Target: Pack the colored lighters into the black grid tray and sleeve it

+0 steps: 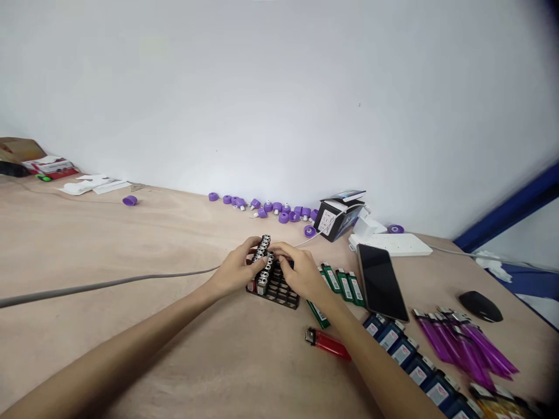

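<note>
A black gridded rack (286, 298) lies on the table in front of me. Lighters with metal tops (262, 247) stand upright in two rows on its left side, and the slots to the right hold nothing. My left hand (236, 269) is wrapped round these rows from the left, its thumb across the metal tops. From the right, my right hand (303, 272) reaches over the rack with bent fingers, the tips brought together at the far end of the second row. Whatever lies between those fingertips is hidden.
Green lighters (345, 285), a red lighter (327, 343), blue lighters (404, 352) and purple lighters (467, 343) lie rightward. Nearby are a phone (382, 282), mouse (480, 305), power strip (404, 244) and black box (336, 218). Purple caps (277, 207) line the wall; a grey cable (109, 284) crosses the left.
</note>
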Tool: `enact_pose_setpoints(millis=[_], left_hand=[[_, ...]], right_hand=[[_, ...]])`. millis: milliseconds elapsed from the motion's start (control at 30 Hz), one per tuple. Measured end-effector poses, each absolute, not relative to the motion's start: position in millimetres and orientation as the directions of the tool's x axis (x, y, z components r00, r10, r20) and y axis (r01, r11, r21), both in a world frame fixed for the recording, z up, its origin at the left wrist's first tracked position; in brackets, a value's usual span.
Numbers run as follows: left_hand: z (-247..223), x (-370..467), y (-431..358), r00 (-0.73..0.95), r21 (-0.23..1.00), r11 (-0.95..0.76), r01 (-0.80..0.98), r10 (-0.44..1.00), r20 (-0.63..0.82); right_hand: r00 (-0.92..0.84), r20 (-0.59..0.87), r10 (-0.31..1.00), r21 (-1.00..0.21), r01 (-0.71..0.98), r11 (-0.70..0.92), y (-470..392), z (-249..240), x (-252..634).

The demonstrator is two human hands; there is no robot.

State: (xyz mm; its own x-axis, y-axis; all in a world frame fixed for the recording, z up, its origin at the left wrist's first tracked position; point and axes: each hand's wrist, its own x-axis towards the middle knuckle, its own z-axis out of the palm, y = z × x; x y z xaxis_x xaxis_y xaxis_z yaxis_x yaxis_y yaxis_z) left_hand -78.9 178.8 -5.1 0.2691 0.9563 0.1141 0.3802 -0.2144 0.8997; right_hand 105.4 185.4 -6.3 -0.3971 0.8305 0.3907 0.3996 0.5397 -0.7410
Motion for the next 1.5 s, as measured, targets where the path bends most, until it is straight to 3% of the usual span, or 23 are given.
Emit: enact_pose_setpoints(millis=[367, 600, 767, 900, 967, 1033, 1100, 1200, 1333, 1500], left_hand=[[-3.1, -77.7, 174.0, 0.252, 0.878, -0.174, 0.447, 0.966, 0.063], [6.1, -71.8, 160.5, 0.273, 0.851, -0.133, 0.508, 0.962, -0.013], [3.2, -73.0, 164.3, 0.240, 0.821, -0.103, 0.562, 0.970, -0.043], [5.0, -72.9, 163.0, 0.204, 0.795, -0.132, 0.592, 0.979, 0.010], [9.3, -69.5, 154.5, 0.161, 0.762, -0.232, 0.605, 0.972, 0.169], [13.5, -63.4, 139.1, 0.165, 0.671, -0.441, 0.596, 0.885, 0.435], [13.1, -55.2, 118.3, 0.276, 0.527, -0.683, 0.506, 0.707, 0.651], [-2.1, -41.6, 85.7, 0.484, 0.338, -0.899, 0.278, 0.435, 0.760], [-35.3, -28.5, 58.6, 0.753, 0.374, -0.904, 0.209, 0.392, 0.528], [-52.7, -24.6, 55.0, 0.873, 0.331, -0.915, 0.231, 0.345, 0.344]], right_hand=[[-0.389, 0.306, 0.869, -0.799, 0.392, 0.456, 189.7, -0.5, 111.8], [-0.208, 0.325, 0.922, -0.785, 0.484, 0.386, 195.1, 28.1, 141.7], [-0.102, 0.415, 0.904, -0.776, 0.479, 0.410, 186.9, 56.4, 161.2], [-0.017, 0.500, 0.866, -0.747, 0.498, 0.441, 170.8, 82.2, 177.7], [-0.006, 0.510, 0.860, -0.710, 0.561, 0.425, 161.0, 93.8, 187.9], [-0.024, 0.464, 0.886, -0.662, 0.655, 0.364, 152.1, 102.5, 198.1], [-0.051, 0.374, 0.926, -0.597, 0.751, 0.283, 145.8, 106.8, 206.9], [-0.147, 0.147, 0.978, -0.495, 0.845, 0.202, 143.6, 101.9, 213.1], [-0.263, -0.263, 0.928, -0.291, 0.939, 0.184, 150.2, 73.3, 202.3], [-0.195, -0.333, 0.922, -0.121, 0.979, 0.164, 150.8, 39.9, 168.5]])
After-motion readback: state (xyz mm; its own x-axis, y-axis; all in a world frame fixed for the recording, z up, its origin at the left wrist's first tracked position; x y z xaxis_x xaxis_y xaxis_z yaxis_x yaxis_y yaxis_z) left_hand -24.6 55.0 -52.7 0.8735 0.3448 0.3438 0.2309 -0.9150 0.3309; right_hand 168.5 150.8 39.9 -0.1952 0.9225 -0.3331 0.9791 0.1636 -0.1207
